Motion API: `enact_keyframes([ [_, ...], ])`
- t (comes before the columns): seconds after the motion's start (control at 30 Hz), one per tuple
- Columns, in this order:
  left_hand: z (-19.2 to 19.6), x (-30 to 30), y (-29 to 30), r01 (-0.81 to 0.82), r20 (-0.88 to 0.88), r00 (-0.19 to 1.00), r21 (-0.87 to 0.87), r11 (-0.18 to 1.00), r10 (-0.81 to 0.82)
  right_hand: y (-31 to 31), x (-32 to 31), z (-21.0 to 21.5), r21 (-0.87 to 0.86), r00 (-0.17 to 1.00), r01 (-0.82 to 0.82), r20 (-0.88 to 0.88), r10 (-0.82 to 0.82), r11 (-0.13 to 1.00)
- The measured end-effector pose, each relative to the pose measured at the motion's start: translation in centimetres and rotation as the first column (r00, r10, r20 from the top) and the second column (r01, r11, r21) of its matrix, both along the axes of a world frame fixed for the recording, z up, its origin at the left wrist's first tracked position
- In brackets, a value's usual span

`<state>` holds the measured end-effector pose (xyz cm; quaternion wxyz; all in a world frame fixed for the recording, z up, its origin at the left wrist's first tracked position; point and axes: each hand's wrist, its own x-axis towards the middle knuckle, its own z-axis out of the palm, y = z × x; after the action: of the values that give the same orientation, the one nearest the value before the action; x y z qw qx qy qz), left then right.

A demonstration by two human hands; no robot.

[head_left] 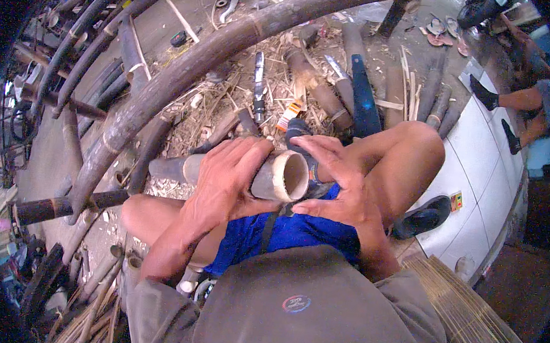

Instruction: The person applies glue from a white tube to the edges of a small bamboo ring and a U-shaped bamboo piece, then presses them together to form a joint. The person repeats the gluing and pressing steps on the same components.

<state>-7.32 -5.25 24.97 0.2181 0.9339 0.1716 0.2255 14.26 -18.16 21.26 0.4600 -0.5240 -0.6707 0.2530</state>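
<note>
A section of bamboo tube (265,178) lies across my lap, its pale cut end (282,177) facing right and showing a hollow inside. My left hand (229,171) is wrapped round the tube, thumb below and fingers over the top. Just beyond the cut end, my right hand (344,186) is open, with thumb and fingers curved apart beside the rim. Whether its thumb touches the rim, I cannot tell. The tube's left part (170,168) sticks out past my left hand over my thigh.
A long curved bamboo pole (199,64) arches across ahead. Beyond my lap, wood shavings (229,98) surround a knife (259,84), a dark blue flat blade (364,98) and bamboo pieces (319,88). White tiles (472,179) lie right, near another person's legs (525,103). A woven mat (463,306) is lower right.
</note>
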Motion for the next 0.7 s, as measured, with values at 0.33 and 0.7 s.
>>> enact_keyframes([
  [0.33, -3.3, -3.0, 2.4, -0.007, -0.090, 0.996, -0.136, 0.991, -0.005, -0.4, -1.5, -1.5, -0.094, 0.990, 0.092, -0.099, -0.101, 0.991],
  [0.7, -4.3, -4.5, 2.5, 0.062, -0.053, 0.996, -0.193, 0.979, -0.074, 0.9, -3.0, -3.3, 0.056, 0.994, -0.059, 0.091, 0.054, 0.997],
])
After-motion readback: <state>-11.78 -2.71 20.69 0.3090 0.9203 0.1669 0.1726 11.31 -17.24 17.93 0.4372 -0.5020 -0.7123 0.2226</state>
